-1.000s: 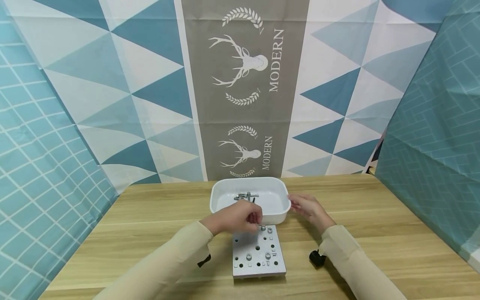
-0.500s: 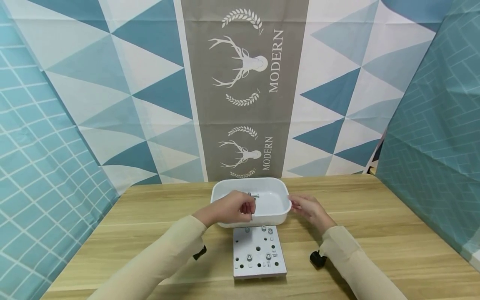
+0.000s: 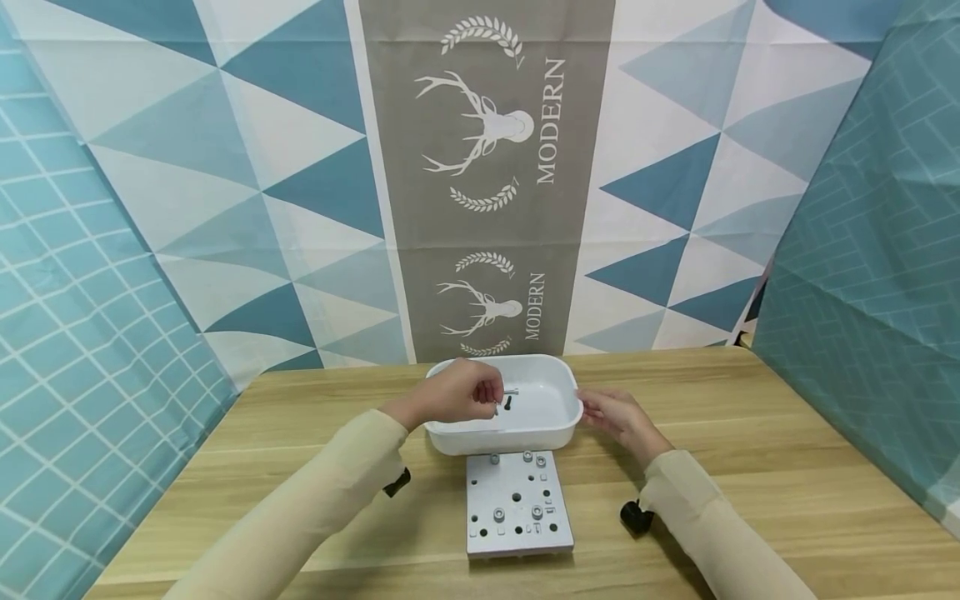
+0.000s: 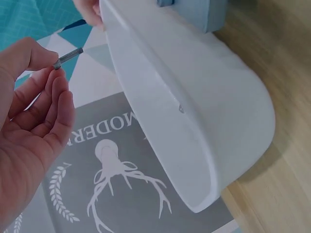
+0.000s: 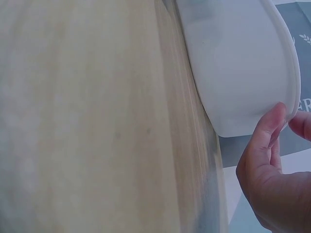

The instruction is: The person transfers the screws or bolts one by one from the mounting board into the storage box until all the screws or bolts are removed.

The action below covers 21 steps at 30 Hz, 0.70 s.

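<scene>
My left hand [image 3: 465,390] is over the left part of a white plastic tub [image 3: 543,433]. Between thumb and fingertips it pinches a small silver screw [image 4: 69,57], plain in the left wrist view. At the tub's right end, my right hand [image 3: 618,418] grips the rim, thumb outside, as the right wrist view shows [image 5: 272,160]. A black screw [image 3: 508,403] and a silver screw [image 3: 512,392] lie in the tub; the left hand hides part of its floor. In front stands a silver metal plate [image 3: 517,537] with holes and several socket-head screws [image 3: 498,515] standing in it.
The wooden table [image 3: 720,417] extends to both sides of the tub and plate. A patterned cloth [image 3: 487,208] hangs behind it, with blue cloths at left and right. Black wrist devices [image 3: 636,518] hang below the sleeves.
My left hand has moved from above the plate's back edge, back and left over the tub. A screw at the plate's back left is now uncovered. The right hand stays on the rim.
</scene>
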Available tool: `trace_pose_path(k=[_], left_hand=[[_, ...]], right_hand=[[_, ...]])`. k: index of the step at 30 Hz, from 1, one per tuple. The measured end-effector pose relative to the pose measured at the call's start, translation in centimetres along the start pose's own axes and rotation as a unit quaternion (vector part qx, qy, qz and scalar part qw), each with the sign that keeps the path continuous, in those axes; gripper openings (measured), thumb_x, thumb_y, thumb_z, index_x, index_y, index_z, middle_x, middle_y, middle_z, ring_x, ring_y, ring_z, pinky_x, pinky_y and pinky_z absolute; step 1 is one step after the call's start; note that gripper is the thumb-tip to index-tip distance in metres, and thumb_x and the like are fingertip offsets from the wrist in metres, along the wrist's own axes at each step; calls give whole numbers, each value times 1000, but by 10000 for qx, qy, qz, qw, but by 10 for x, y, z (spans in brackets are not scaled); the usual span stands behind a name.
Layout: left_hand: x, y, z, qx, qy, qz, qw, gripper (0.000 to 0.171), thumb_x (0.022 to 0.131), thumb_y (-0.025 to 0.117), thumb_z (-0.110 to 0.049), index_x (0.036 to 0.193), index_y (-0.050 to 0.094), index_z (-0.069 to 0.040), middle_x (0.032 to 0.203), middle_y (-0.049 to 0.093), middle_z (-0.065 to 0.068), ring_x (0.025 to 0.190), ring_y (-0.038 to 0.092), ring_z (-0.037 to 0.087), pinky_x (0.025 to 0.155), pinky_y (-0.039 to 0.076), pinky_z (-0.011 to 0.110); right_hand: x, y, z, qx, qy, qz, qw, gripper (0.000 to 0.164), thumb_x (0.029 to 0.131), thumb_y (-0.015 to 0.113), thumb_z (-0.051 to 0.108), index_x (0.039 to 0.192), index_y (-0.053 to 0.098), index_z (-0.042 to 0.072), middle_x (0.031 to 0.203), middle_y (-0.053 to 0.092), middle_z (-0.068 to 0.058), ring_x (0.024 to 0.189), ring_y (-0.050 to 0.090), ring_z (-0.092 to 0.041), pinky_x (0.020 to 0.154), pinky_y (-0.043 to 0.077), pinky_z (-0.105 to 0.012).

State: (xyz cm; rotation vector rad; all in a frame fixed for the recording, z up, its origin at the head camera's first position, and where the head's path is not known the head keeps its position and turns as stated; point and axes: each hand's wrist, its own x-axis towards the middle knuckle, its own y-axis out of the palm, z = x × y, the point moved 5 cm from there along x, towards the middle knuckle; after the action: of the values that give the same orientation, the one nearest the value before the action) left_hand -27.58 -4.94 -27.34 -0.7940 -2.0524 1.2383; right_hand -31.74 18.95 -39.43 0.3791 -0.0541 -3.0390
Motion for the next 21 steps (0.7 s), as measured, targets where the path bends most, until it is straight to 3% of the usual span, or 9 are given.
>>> trace_pose_path(k=[7, 21], left_hand=[[8, -7, 5, 53, -5, 51, 10000, 4, 80, 64, -4, 81, 65, -8, 74, 64, 1, 66, 52, 4, 62, 47, 15], [18, -31, 29, 142, -404, -166, 9989, 5, 81, 65, -5, 85, 65, -5, 79, 66, 5, 71, 57, 9, 68, 50, 18]], right_hand=[[-2, -2, 1, -18, 53, -85, 9999, 46, 93, 59, 13, 128, 49, -14, 82, 63, 2, 73, 59, -4, 69, 54, -15], [0, 0, 0, -1, 40, -56, 10000, 47, 92, 60, 12, 129, 48, -15, 80, 63, 2, 72, 60, -5, 68, 54, -15]])
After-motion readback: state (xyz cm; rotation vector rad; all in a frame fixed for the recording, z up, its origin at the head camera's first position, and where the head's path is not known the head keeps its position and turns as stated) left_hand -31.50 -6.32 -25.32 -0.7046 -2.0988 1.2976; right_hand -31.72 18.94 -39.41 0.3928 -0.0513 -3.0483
